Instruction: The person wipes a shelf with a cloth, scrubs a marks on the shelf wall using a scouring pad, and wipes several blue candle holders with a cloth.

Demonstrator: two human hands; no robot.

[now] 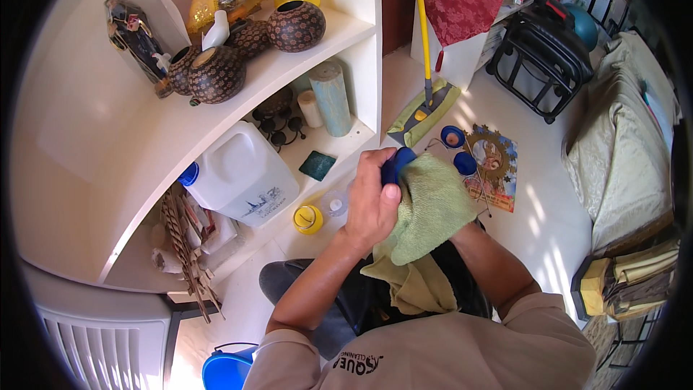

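Note:
My left hand [373,195] grips a small dark blue glass cup [398,165], fingers around its side and the thumb towards me. A light green microfibre cloth [433,206] lies against the cup and drapes over my right hand, whose fingers are hidden; only the wrist and forearm show. Across my lap hangs a second, yellowish cloth [422,287]. On the floor beyond my hands are two more blue cups [452,137], a thin wire stand [481,195] and a picture card with a gold star-edged ring [490,157].
To my left stands a curved white shelf [346,30] with patterned round pots [216,75], figurines and candles [330,97]. A large white jug [243,173], a green scouring pad [318,166] and a yellow glass jar [307,219] are low down. Ahead is a flat mop [425,111]; behind-left, a blue bucket [227,369].

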